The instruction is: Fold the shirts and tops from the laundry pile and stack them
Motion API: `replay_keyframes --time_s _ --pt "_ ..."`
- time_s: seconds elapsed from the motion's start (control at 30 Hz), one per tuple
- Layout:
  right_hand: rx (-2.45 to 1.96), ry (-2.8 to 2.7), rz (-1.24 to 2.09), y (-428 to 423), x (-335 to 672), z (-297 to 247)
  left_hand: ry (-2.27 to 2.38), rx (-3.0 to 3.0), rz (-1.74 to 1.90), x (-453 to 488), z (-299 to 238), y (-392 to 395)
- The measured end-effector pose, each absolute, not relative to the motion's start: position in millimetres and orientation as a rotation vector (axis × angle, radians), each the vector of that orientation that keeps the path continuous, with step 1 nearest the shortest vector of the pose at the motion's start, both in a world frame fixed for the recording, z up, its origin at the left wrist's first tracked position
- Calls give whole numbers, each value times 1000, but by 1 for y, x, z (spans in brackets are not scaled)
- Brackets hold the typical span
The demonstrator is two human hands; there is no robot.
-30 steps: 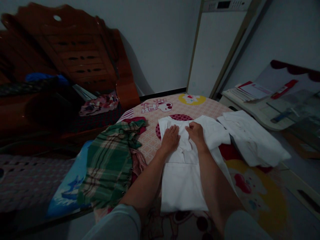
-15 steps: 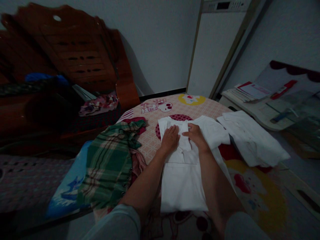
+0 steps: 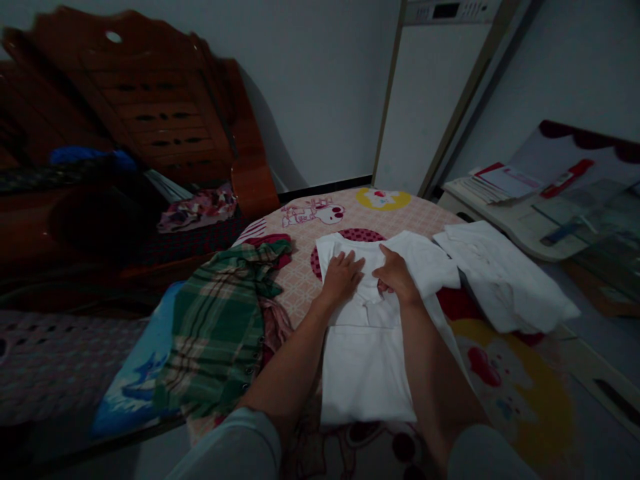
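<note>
A white shirt (image 3: 369, 375) lies partly folded on the round table, its neckline toward the far side and one short sleeve spread to the right. My left hand (image 3: 343, 275) rests flat on its upper left part, fingers spread. On the other side of the neckline, my right hand (image 3: 396, 272) touches the cloth with index finger and thumb apart. Its remaining fingers are curled and partly hidden. To the left, a green plaid shirt (image 3: 217, 327) lies in a loose heap. A folded white garment (image 3: 505, 277) sits at the right edge.
The patterned tablecloth (image 3: 295, 283) covers the table. A blue printed cushion or bag (image 3: 133, 380) shows beneath the plaid shirt. Behind on the left stands a carved wooden bench (image 3: 155, 107) with cloths on it. At right, a side stand (image 3: 525, 227) carries papers and a red item (image 3: 567, 179).
My right hand has shifted slightly, with its thumb and index finger now farther apart, and the folded cloth beside it lies flatter. My left hand's fingers have spread a little.
</note>
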State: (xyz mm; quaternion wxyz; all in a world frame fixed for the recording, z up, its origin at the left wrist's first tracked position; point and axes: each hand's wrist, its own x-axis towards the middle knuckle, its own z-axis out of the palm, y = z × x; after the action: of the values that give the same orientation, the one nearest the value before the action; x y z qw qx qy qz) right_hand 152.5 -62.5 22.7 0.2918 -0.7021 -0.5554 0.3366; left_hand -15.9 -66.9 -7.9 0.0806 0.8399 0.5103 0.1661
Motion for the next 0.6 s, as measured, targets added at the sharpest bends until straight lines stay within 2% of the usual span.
replay_keyframes --time_s 0.23,0.4,0.6 --pt "-1991 -1692 557 -66 147 31 1563 2597 408 -10 -7 -75" --pt "-1920 -1784 373 -73 143 67 1581 2599 390 -8 -8 -74" --pt "-1753 -1576 224 -86 204 99 1579 2581 416 -8 -9 -73"
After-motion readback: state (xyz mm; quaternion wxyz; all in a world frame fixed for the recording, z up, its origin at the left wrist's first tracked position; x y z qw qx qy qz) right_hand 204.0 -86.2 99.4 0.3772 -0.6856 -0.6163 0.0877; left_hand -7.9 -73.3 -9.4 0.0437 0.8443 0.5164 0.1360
